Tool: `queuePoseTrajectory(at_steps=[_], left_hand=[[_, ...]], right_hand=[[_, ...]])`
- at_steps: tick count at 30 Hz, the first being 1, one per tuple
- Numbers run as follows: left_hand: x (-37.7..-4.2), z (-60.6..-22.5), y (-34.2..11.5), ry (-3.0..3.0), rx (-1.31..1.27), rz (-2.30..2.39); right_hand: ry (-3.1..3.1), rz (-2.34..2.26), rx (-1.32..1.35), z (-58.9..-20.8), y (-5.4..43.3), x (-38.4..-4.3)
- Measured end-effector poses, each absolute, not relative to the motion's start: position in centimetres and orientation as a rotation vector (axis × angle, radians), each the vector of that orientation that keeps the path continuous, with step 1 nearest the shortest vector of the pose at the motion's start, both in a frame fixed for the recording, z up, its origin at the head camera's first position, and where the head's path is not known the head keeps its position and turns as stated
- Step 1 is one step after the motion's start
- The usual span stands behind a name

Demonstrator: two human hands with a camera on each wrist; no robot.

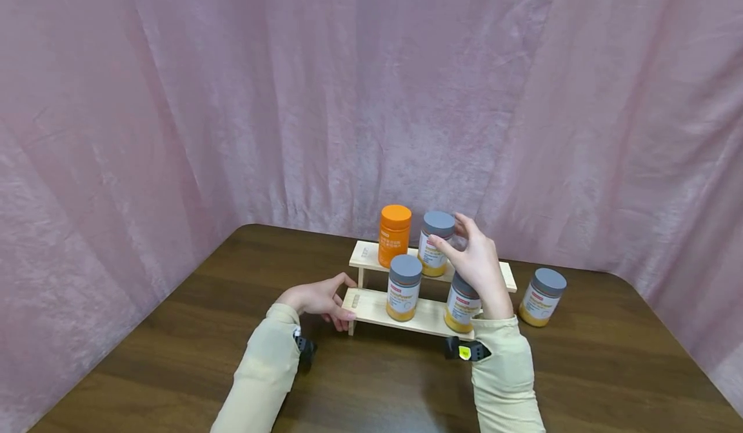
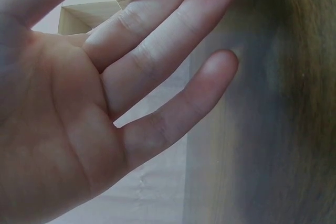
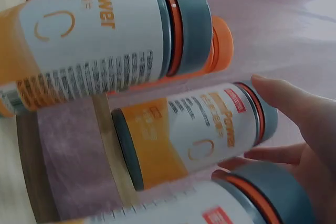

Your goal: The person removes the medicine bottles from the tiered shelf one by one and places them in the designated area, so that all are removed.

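Note:
A two-step wooden rack stands on the table. At its left end, my left hand holds the lower step between thumb and index finger; the other fingers extend loosely in the left wrist view. My right hand grips a grey-lidded supplement jar near its lid, thumb in front and fingers behind. That jar is upright on or just over the upper step; the exact contact is unclear. Left of it sits an orange jar. Two more grey-lidded jars, one left and one right, occupy the lower step.
Another grey-lidded jar stands on the brown wooden table, just right of the rack. A pink curtain hangs behind the table. The right forearm passes close to the lower right jar and partly covers it.

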State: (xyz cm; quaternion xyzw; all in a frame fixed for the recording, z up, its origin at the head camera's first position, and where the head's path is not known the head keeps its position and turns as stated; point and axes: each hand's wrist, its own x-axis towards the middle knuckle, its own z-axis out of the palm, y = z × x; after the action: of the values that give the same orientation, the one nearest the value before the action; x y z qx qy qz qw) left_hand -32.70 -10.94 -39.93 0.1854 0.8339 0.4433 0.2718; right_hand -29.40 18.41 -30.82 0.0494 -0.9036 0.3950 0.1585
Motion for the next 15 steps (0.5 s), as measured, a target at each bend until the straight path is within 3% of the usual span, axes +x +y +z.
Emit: queuePoseTrajectory(at_steps=[15], left_hand=[[-32.8,-39.4,-9.7,2.27,0.517,1.15]], right_hand=[[-2.466,1.117,0.116,-30.7,18.7,-29.2]])
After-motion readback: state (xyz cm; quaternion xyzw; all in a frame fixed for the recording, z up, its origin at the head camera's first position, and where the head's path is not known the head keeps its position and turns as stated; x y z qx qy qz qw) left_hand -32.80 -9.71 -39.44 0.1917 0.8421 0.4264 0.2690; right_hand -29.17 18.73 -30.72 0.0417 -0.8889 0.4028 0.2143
